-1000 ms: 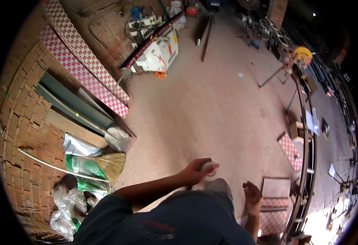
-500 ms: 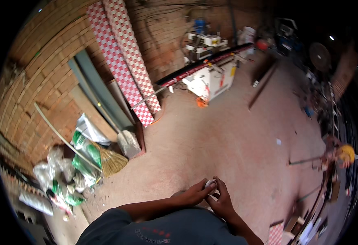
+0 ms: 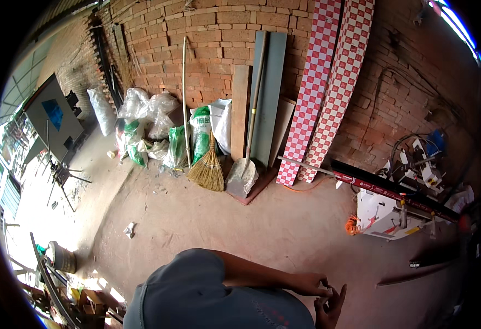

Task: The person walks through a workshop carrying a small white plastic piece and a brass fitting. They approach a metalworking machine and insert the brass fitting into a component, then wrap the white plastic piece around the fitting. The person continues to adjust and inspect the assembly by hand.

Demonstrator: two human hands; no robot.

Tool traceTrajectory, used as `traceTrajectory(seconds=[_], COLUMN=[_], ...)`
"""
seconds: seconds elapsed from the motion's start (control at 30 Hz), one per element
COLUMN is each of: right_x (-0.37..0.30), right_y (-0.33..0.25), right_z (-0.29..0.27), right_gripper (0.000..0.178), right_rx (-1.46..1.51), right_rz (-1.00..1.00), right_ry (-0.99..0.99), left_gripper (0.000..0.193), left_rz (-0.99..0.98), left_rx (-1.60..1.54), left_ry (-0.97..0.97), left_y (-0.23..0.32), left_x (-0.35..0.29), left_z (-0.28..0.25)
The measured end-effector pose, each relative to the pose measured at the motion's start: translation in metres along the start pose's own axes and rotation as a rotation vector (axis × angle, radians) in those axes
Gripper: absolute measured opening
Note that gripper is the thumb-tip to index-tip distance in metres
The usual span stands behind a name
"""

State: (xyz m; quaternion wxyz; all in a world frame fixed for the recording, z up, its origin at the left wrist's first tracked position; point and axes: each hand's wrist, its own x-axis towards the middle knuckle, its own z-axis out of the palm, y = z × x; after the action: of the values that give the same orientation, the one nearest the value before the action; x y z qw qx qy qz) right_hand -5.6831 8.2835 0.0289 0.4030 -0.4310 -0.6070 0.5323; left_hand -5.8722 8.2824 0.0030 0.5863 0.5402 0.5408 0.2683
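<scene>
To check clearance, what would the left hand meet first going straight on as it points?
The left hand would likely meet the right hand first; whether they touch now is unclear.

The view has swung to the left.
The left hand (image 3: 312,284) and right hand (image 3: 329,313), apart a second ago, are now close together, in front of the straw broom (image 3: 207,172) and to its right. A bucket (image 3: 63,257) and a black stand (image 3: 60,174) now show, left of the broom.

A slate-grey fabric shirt (image 3: 196,296) with a short, loose left sleeve (image 3: 205,267) and small red print (image 3: 276,317) across its front leaves the left forearm (image 3: 262,272), left hand (image 3: 312,284) and right hand (image 3: 329,311) bare.
</scene>
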Motion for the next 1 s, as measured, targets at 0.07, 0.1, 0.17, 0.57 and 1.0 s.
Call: traceTrajectory(seconds=[0.07, 0.1, 0.17, 0.57, 1.0], right_x=[0.056, 0.079, 0.131, 0.369, 0.532], right_y=[0.016, 0.020, 0.037, 0.021, 0.042], right_z=[-0.038, -0.060, -0.075, -0.134, -0.143], right_gripper=[0.067, 0.099, 0.100, 0.104, 0.106], right_rx=[0.020, 0.019, -0.049, -0.165, -0.165], right_rz=[0.000, -0.001, -0.017, -0.032, -0.024], right_ry=[-0.325, -0.449, -0.552, -1.202, -1.101], left_gripper=[0.075, 0.074, 0.070, 0.055, 0.027], left_rz=[0.084, 0.141, 0.140, -0.200, -0.123], left_rx=[-0.048, -0.064, -0.294, -0.398, -0.451], left_ry=[0.121, 0.144, 0.215, 0.535, 0.661], left_y=[0.006, 0.014, 0.016, 0.079, 0.100], left_x=[0.036, 0.060, 0.093, 0.226, 0.369], left_z=[-0.005, -0.006, -0.018, -0.030, -0.132])
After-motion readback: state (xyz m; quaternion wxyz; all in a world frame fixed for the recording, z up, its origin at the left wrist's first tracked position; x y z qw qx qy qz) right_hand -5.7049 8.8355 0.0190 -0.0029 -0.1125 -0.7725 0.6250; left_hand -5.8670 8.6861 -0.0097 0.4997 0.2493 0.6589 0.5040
